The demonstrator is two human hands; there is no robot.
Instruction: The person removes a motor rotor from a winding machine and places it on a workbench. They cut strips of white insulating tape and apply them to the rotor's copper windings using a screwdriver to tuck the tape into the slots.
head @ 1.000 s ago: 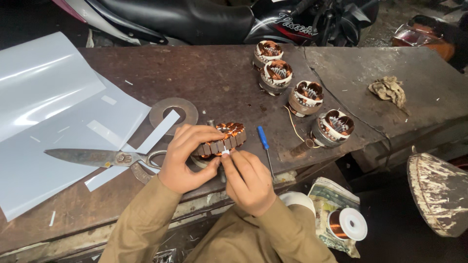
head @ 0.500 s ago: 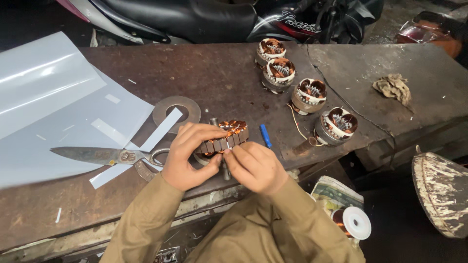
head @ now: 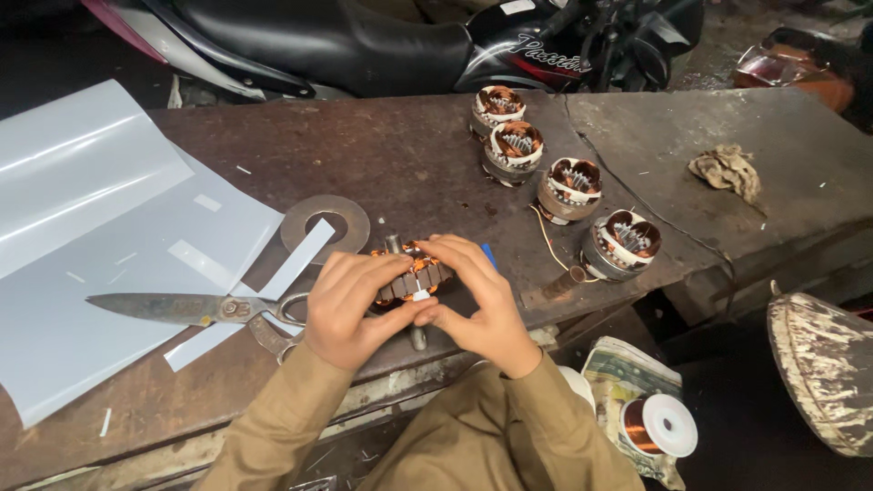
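We look down on a worn brown surface. Our left hand and right hand both close their grip around a small copper-wound motor armature, held just above the surface's near edge. Large scissors lie just left of the armature, on a pale grey sheet. A flat metal ring sits just behind it. Four wound stators stand to its right.

Bare bench beyond the hands; scissors left, four wound stators right.
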